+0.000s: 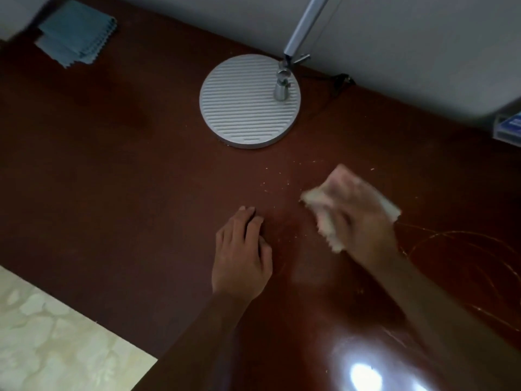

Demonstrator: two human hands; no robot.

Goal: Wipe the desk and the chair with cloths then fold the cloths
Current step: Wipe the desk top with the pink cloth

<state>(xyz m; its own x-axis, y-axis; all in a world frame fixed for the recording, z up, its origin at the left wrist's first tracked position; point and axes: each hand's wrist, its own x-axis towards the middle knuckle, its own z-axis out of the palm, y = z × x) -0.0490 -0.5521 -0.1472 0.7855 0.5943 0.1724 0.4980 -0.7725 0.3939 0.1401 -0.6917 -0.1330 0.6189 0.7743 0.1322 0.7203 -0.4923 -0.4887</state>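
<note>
The dark red-brown desk [118,170] fills the view. My right hand [358,218] lies on top of a pale cream cloth [327,230] and presses it against the desk at centre right; hand and cloth are blurred by motion. My left hand [242,255] rests flat on the desk just left of it, fingers straight and together, holding nothing. Small pale crumbs [277,182] dot the desk ahead of both hands. A folded blue cloth [77,33] lies at the far left corner. The chair is out of view.
A round ribbed silver lamp base [242,105] with its slanted arm [306,24] stands at the back centre by the white wall, a dark cable [338,80] beside it. A blue and white box [510,128] sits at the right edge. Pale marbled floor [50,334] shows past the desk's left front edge.
</note>
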